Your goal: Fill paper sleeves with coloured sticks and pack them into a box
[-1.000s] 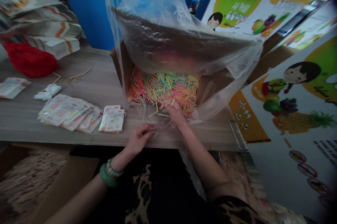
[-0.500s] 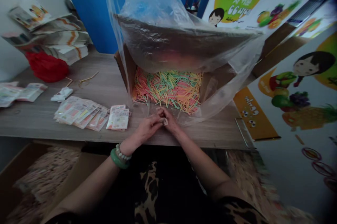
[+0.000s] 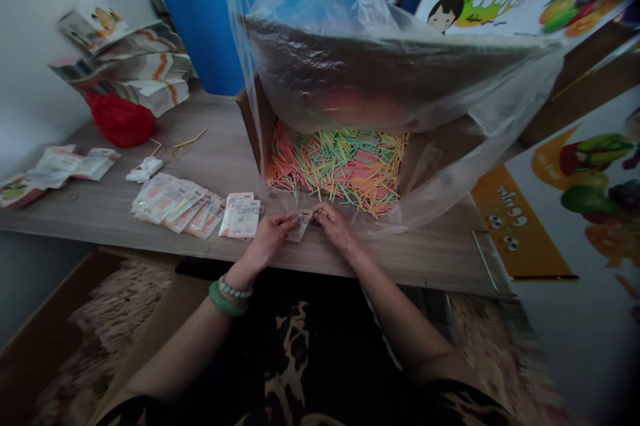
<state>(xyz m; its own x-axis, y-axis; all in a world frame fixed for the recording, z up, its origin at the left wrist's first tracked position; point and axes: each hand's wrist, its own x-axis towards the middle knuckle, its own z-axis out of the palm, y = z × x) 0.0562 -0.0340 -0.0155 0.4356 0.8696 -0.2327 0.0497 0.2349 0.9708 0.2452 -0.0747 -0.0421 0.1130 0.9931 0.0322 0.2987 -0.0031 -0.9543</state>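
My left hand, with a green bangle and beads at its wrist, grips a small printed packet by its left side. Close to the packet's right edge, my right hand has its fingers pinched together; whatever they hold is too small to make out. Both hands are over the front of the table, just before a plastic-lined cardboard box of thin pink, green and yellow sticks. Left of my left hand lies a short stack of packets, and beyond it a fanned row of filled packets.
A red bag, a crumpled white tissue and bundled packaging lie at the left. Clear plastic drapes over the box. Printed cartons stand at the right.
My hands have moved apart from each other, and the packet between them now shows flat in my left hand. The whole view has shifted, so the table's things appear further right.
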